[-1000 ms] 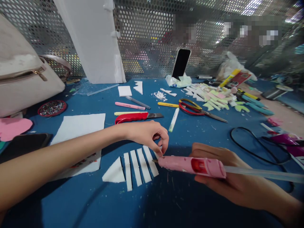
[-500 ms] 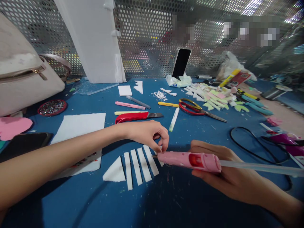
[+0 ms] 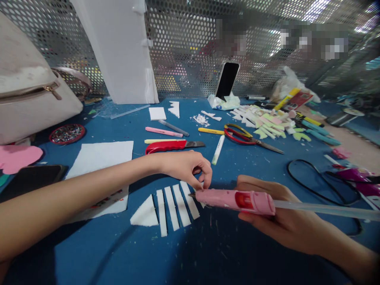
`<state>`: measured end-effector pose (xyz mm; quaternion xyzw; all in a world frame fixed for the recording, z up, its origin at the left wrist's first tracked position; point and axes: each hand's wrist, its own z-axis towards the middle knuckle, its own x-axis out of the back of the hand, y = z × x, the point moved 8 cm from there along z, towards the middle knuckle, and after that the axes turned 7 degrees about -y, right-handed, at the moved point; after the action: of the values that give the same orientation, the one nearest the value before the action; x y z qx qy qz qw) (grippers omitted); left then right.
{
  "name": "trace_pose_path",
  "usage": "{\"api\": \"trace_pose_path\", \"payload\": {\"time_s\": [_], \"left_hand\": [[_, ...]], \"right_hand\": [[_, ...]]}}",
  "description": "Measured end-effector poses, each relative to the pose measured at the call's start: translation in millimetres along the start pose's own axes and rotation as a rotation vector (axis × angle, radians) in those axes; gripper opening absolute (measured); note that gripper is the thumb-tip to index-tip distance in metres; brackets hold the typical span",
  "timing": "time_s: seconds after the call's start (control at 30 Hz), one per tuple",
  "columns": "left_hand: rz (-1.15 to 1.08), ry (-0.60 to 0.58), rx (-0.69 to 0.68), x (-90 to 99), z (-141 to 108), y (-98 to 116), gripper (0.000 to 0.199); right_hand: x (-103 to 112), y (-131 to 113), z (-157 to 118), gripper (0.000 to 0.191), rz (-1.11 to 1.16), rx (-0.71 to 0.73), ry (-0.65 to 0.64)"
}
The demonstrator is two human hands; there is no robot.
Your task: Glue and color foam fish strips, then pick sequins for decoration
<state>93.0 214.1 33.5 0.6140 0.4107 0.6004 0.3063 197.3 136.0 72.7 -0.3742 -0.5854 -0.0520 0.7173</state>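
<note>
Has a long, slender, bare left forearm (image 3: 89, 192), smooth in outline, broad toward the elbow and tapering evenly to a narrow left wrist (image 3: 151, 164). Ends there in a slim, bare left hand (image 3: 187, 163) with a softly rounded back and thin fingers, nails too small to make out. Includes also a bare right hand (image 3: 291, 229), smooth-backed, fingers partly hidden, joining a bare right forearm (image 3: 341, 249) cropped near the dim, blurred corner.

pink glue gun (image 3: 221, 198): pointing left | white strips (image 3: 172, 208): flat, side by side | white wedge (image 3: 145, 212): left end
</note>
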Motion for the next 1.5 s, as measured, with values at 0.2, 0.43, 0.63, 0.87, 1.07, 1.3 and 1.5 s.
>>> {"api": "trace_pose_path", "payload": {"time_s": [0.2, 0.43, 0.63, 0.87, 1.07, 1.3, 1.5], "left_hand": [[-0.020, 0.006, -0.006, 0.1, -0.2, -0.1, 0.003], [-0.028, 0.013, -0.026, 0.0, -0.6, -2.1, 0.004], [-0.026, 0.011, -0.019, 0.4, -1.0, -1.4, 0.004], [-0.015, 0.009, 0.005, 0.4, 0.0, 0.0, 0.003], [0.001, 0.006, 0.003, 0.1, 0.0, -0.3, 0.004], [-0.011, 0.008, -0.007, 0.5, 0.1, -0.3, 0.003], [-0.035, 0.016, -0.012, -0.2, -0.7, -1.8, 0.005]], "right_hand": [[0.5, -5.1, 2.0, 0.016, -0.019, 0.032, -0.007], [3.2, -8.4, 2.1, 0.019, -0.018, 0.047, -0.009], [3.3, -3.8, -1.7, 0.017, 0.003, 0.027, -0.004], [3.9, -0.3, -1.0, 0.017, -0.001, 0.009, 0.008], [3.8, -1.0, 0.2, 0.017, 0.002, 0.005, 0.018], [-0.4, -0.5, 0.0, 0.015, -0.006, 0.021, -0.011], [0.3, -5.3, -1.7, 0.019, -0.003, 0.020, -0.033]]}}
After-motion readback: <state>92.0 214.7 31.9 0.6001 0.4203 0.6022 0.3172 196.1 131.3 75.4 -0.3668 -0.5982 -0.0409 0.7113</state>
